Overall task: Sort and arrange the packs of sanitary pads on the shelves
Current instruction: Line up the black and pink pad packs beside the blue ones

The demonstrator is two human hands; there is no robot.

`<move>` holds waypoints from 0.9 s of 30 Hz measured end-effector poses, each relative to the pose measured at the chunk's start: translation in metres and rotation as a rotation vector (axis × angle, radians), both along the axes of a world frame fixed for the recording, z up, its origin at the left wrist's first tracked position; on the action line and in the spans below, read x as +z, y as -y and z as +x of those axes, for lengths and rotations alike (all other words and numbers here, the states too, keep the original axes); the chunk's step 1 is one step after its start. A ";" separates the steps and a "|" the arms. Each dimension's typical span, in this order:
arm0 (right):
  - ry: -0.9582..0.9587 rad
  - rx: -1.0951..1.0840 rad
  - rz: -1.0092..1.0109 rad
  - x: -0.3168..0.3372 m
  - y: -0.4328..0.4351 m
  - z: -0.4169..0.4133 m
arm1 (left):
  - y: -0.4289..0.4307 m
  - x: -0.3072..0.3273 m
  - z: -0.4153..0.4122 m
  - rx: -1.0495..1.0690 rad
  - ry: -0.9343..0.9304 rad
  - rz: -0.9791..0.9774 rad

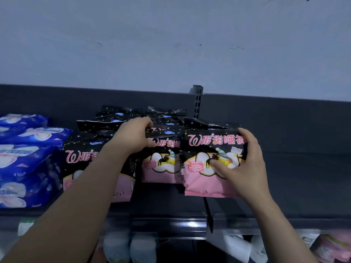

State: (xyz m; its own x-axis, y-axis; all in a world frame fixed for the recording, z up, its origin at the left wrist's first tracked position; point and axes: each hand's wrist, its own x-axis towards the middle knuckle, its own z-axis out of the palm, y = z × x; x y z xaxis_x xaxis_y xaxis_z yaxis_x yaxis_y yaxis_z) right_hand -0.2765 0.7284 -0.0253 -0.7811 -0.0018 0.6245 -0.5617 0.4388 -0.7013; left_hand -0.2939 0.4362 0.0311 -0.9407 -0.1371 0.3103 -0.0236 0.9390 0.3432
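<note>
Several black-and-pink packs of sanitary pads stand on the dark top shelf (284, 205). My right hand (245, 164) grips the rightmost pack (201, 179) by its right edge, thumb across the front. My left hand (135, 135) holds the top edge of the middle pack (161, 168), just left of it. A third pack (79, 164) stands further left, partly hidden by my left forearm. More black packs (114, 116) lie behind these.
Blue packs (24, 160) are stacked at the shelf's left end. A slotted upright post (197, 99) rises behind the packs. The shelf right of my right hand is bare. Below the shelf edge, a lower shelf holds white and pink packs (330, 245).
</note>
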 end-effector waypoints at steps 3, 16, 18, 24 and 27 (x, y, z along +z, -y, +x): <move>-0.026 0.046 0.009 -0.007 0.019 0.004 | 0.009 0.002 0.015 0.031 -0.179 0.014; 0.014 0.028 0.101 -0.053 0.103 -0.005 | 0.030 -0.047 0.076 0.079 -0.519 0.025; 0.042 -0.009 0.119 -0.059 0.107 -0.002 | 0.031 -0.053 0.076 0.069 -0.507 0.003; 0.075 -0.055 0.188 -0.059 0.108 0.001 | 0.027 -0.060 0.074 0.085 -0.473 -0.035; 0.002 -0.074 0.232 -0.054 0.101 0.003 | 0.021 -0.059 0.076 0.089 -0.482 -0.041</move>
State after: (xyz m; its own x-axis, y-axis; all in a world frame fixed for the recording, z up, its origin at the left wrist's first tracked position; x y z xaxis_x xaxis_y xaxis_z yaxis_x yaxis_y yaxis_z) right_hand -0.2732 0.6271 -0.0793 -0.7857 -0.0876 0.6124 -0.5208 0.6278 -0.5784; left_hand -0.2179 0.4154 -0.0275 -0.6739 -0.1892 0.7141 0.0475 0.9536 0.2975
